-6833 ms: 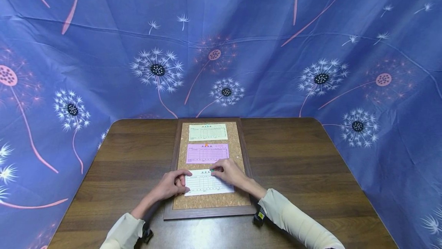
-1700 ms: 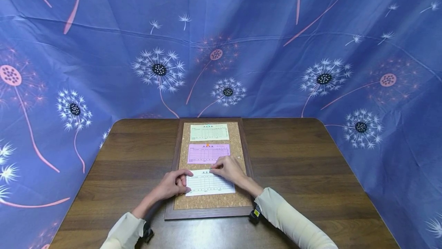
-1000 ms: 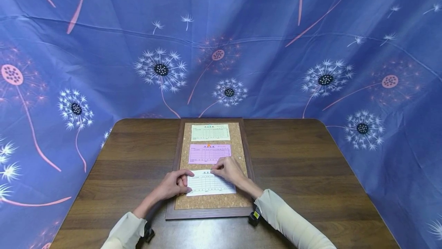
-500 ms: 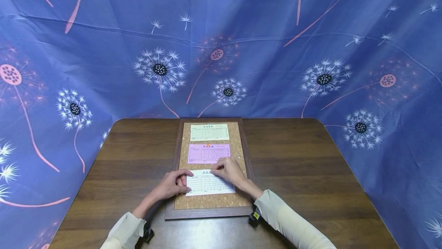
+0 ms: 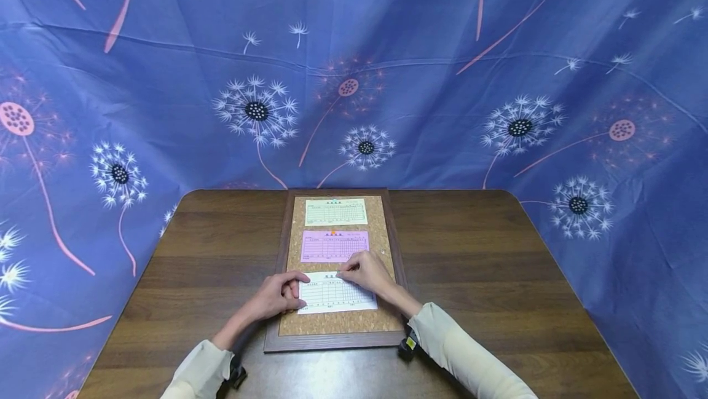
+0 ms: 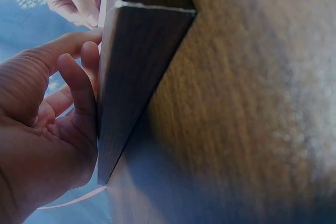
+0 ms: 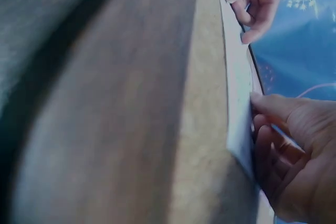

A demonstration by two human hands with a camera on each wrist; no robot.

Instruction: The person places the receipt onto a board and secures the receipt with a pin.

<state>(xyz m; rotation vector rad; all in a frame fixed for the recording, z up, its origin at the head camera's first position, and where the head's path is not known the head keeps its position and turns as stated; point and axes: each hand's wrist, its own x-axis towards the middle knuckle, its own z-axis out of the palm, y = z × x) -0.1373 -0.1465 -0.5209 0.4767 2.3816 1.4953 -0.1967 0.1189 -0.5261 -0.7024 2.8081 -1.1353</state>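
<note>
**Mia:** All around hangs a blue cloth point(image 5: 166, 110) with puffy white flowers on it. In front of it is a brown wooden table point(image 5: 210, 245).

**Ben:** Start at the left. What is the person's left hand point(image 5: 273, 296) doing?

**Mia:** Its fingers are bent against the left side of the cork board point(image 5: 332, 341). The thumb goes over the frame, and its tip lies on the white paper point(image 5: 332, 294). So the hand is clamped on the board's edge and pins the paper down too.

**Ben:** Where is that paper?

**Mia:** It lies flat on the cork, low down on the board, nearest the person. Above it is a pink paper point(image 5: 332, 245) with an orange pin point(image 5: 332, 233) at its top. Above that is a pale green paper point(image 5: 335, 211).

**Ben:** And the right hand point(image 5: 367, 273)?

**Mia:** Its fingertips sit close together on the top edge of the white paper. It may pinch something tiny, but nobody can tell. The fingers hide that spot.

**Ben:** So which step is this?

**Mia:** It looks like fixing the white paper to the cork, right at its top middle.

**Ben:** What does the next move need?

**Mia:** Probably a straight push down at that spot, with the left thumb stopping the paper from sliding.
</note>
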